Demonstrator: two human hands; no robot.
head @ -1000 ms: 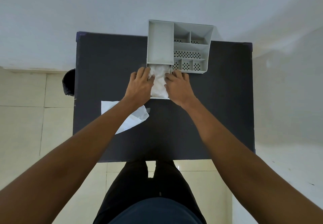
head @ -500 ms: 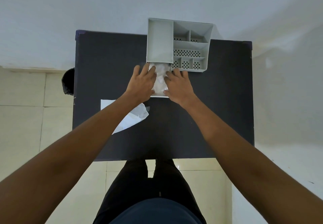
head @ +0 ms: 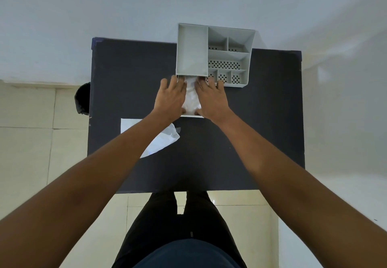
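A grey plastic organiser (head: 191, 50) with several compartments stands at the far edge of the black table (head: 129, 79). Just in front of it lies a white drawer-like tray (head: 193, 116) holding crumpled white plastic wrap (head: 191, 98). My left hand (head: 170, 98) lies flat over the tray's left side, fingers straight and reaching to the organiser's base. My right hand (head: 212, 98) lies flat over its right side in the same way. Most of the tray is hidden under both hands.
A white plastic bag (head: 161, 140) lies flat on the table's left half, partly under my left forearm. A dark round object (head: 82, 98) sits beside the table's left edge. A white wall rises behind the table; pale floor tiles surround it.
Both hands have slid forward toward the organiser together with the white tray, and less of the plastic wrap shows between them.
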